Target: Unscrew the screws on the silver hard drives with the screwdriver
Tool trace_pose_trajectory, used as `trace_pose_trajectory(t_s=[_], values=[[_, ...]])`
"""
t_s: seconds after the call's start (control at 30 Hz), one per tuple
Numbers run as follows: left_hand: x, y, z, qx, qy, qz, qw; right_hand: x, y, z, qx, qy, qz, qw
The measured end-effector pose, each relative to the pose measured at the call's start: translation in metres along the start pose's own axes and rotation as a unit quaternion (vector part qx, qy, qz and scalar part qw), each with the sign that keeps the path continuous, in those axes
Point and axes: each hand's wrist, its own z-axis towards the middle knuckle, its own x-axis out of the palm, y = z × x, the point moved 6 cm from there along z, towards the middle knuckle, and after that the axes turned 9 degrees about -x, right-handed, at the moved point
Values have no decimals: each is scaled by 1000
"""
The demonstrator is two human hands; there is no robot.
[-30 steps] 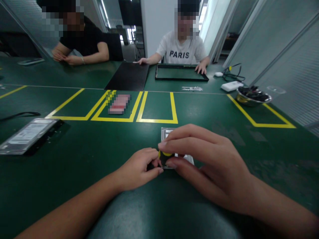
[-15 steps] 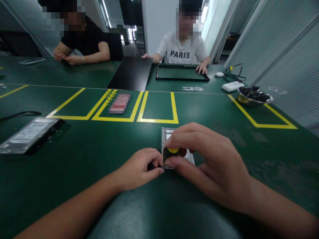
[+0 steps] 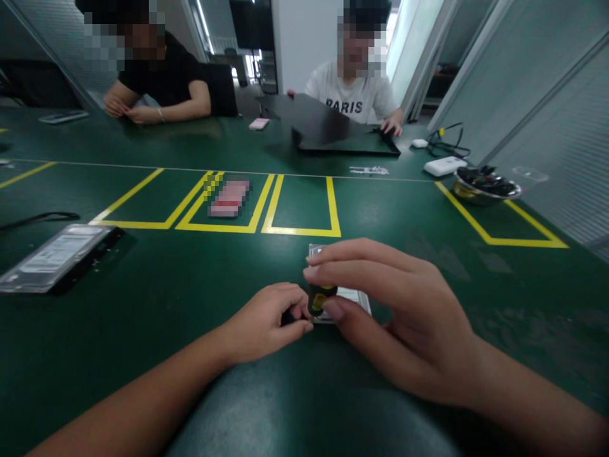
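A silver hard drive (image 3: 354,303) with a white label lies on the green table in front of me, mostly covered by my right hand. My left hand (image 3: 278,320) is closed at its near left corner, thumb and curled fingers pressed to the edge. Between the thumb and fingers of my right hand (image 3: 404,311) is a short black screwdriver handle (image 3: 318,301) with yellow markings. It stands over the drive's left side, close to my left fingertips. Its tip is hidden.
Another hard drive (image 3: 57,254) lies at the left near a black strap (image 3: 40,219). Yellow tape (image 3: 302,231) outlines areas across the table. A metal bowl (image 3: 485,190) of dark parts stands at the right. Opposite, a person handles a black panel (image 3: 328,124); another person sits at the left.
My right fingers have shifted around the screwdriver, showing more of its handle. My left hand stays put. The person opposite has moved the black panel right, over the frame, uncovering a small pinkish item.
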Motion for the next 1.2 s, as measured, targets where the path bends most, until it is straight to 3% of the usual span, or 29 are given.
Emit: trace_pose_trajectory(t_s=[1.0,1.2], values=[[-2,-2,1,-14,17,-7,1000,0,2,2,-1,-13,17,1000],[-2,-3,2,-11,25,-11,1000,0,0,3,24,-10,11,1000]])
